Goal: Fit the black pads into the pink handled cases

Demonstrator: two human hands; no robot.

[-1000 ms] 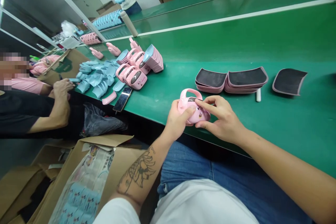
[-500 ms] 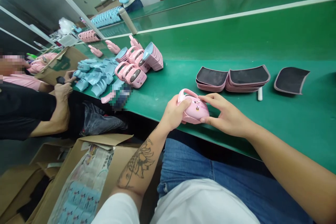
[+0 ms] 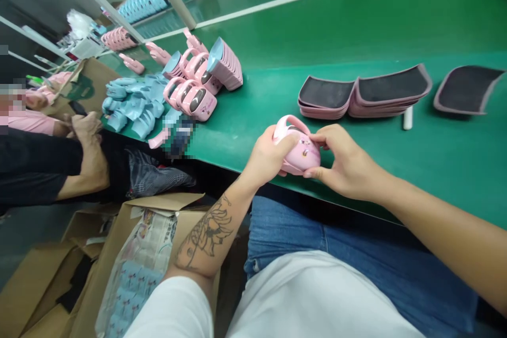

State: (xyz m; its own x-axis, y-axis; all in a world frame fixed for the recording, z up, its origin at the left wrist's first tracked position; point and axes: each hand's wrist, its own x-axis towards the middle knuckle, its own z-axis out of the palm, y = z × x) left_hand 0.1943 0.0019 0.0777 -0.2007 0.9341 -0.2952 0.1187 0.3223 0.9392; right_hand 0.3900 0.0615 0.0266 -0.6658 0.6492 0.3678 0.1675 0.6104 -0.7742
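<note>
A pink plastic shell with a loop handle and small printed figures is held just over the table's front edge. My left hand is closed around its left side, the thumb lying across the printed face. At the opposite end, my right hand pinches the shell's right edge between thumb and fingers. Its underside and the left fingertips are mostly hidden. Beyond my hands lie stacked curved black panels with pink rims, and a single similar panel lies farther right.
A small white cylinder lies by the panel stacks on the green table. To the left are several pink shells, a blue-and-pink stack and a blue parts pile. A co-worker's hands are beside it. An open carton stands below.
The camera view has shifted, so the table items appear higher and the panels farther right. Both my hands keep hold of the pink shell, with the right fingers slightly more bent.
</note>
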